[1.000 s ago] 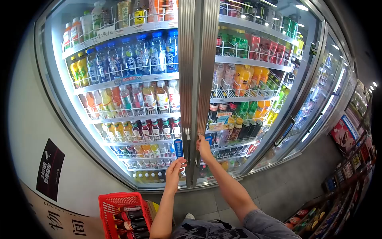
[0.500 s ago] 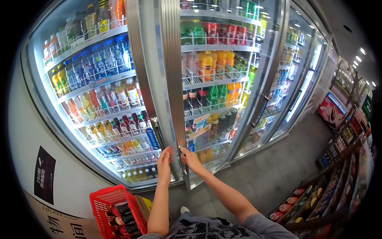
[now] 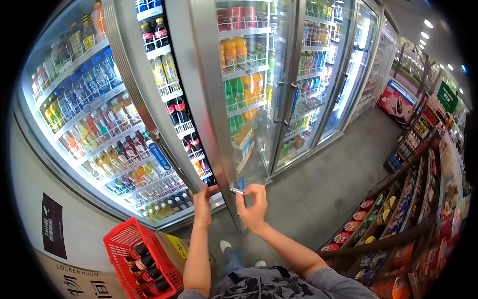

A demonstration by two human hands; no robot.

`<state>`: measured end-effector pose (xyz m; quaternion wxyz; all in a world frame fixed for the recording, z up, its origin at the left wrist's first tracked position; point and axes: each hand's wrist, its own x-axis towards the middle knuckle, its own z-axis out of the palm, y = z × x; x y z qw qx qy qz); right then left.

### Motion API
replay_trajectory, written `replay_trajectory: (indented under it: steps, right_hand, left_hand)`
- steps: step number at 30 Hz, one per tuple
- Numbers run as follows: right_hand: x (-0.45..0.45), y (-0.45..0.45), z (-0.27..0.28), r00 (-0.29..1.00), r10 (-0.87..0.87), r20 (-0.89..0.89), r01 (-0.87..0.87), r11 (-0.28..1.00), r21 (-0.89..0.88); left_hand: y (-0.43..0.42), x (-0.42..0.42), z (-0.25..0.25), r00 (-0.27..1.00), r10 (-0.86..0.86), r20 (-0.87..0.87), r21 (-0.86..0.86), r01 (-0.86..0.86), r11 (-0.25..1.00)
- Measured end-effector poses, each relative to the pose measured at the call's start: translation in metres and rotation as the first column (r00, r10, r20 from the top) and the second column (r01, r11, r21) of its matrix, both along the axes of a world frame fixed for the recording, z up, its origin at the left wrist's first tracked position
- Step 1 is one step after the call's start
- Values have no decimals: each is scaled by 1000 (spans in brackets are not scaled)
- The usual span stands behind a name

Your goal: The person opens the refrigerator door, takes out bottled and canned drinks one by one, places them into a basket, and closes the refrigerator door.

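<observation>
A glass fridge door [image 3: 201,74] with a metal frame stands partly open in front of me. My right hand [image 3: 254,207] is closed around its metal handle [image 3: 237,191]. At the door's opening edge is my left hand [image 3: 202,207], holding nothing, its fingers stretched toward the inner side; the door frame partly hides their tips. Through the gap, several dark-capped bottles [image 3: 180,110] show on narrow white shelves. Low on my left stands a red basket [image 3: 110,244] with several dark bottles [image 3: 145,266] lying in it.
A closed fridge door [image 3: 159,154] on the left fronts shelves of drinks. More glass fridge doors [image 3: 294,94] run off to the right. Shelves of packaged goods [image 3: 383,214] line the right side of the grey tiled floor [image 3: 318,174]. A cardboard box [image 3: 174,245] sits beside the basket.
The fridge door has swung further open toward me, with my right hand still on its handle. My left hand has moved to the door's edge. The view has turned right.
</observation>
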<state>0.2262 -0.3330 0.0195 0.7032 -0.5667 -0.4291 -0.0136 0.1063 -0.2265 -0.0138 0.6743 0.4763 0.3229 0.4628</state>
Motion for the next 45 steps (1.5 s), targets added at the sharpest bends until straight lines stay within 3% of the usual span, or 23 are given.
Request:
replay_trajectory:
  steps: [1, 2, 3, 5, 9, 13, 15, 16, 17, 19, 20, 25, 28, 37, 40, 45]
  right_hand:
    - [-2, -13, 6, 995, 40, 91, -55, 985, 162]
    - [-6, -26, 16, 979, 124, 164, -155, 969, 194]
    - [-8, -36, 26, 979, 125, 162, -156, 969, 191]
    - [-10, -48, 43, 916, 346, 203, -367, 927, 78]
    - [3, -45, 47, 891, 436, -124, -443, 896, -36]
    - [44, -35, 41, 889, 393, -235, -402, 916, 9]
    - [64, -36, 46, 886, 373, -275, -378, 925, 40]
    - [75, -34, 45, 891, 358, -281, -355, 933, 64]
    - [87, -32, 42, 896, 339, -287, -329, 940, 86]
    - [110, -32, 36, 904, 292, -311, -285, 956, 69]
    - [119, -31, 33, 905, 257, -340, -255, 966, 53]
    - [142, -11, 16, 891, 221, -397, -242, 970, -2]
    - [152, 21, -5, 900, 140, -414, -180, 982, -60]
    - [186, 177, -32, 931, 141, -336, -199, 969, -147]
    - [196, 234, -38, 907, 131, -401, -225, 954, -197]
    - [221, 308, -62, 903, 132, -408, -204, 969, -138]
  left_hand:
    - [-11, 7, -2, 1000, -1, -1, -4, 1, 1000]
    - [-21, 13, -5, 997, -61, 42, -57, 63, 996]
    - [-28, 17, -8, 989, -118, 88, -107, 127, 986]
    - [-47, 28, -7, 969, -205, 135, -149, 224, 963]
    - [-84, 62, 2, 896, -419, 149, -163, 440, 883]
    - [-122, 102, 17, 764, -634, 115, -125, 645, 754]
    - [-130, 118, 18, 657, -747, 101, -94, 754, 651]
    - [-127, 126, 12, 529, -843, 92, -84, 848, 523]
    - [-122, 133, 3, 518, -850, 93, -77, 855, 512]
    - [-114, 146, 4, 688, -716, 119, -145, 726, 672]
    - [-109, 150, 4, 785, -619, 5, -225, 604, 764]
    - [-56, 161, 5, 761, -641, 98, -173, 647, 742]
    - [-22, 164, 3, 821, -560, 108, -129, 571, 811]
    - [131, 178, 3, 876, -478, 69, -90, 482, 871]
    - [194, 184, 7, 882, -462, 89, -57, 468, 882]
    - [282, 194, 11, 916, -396, 59, -69, 400, 914]
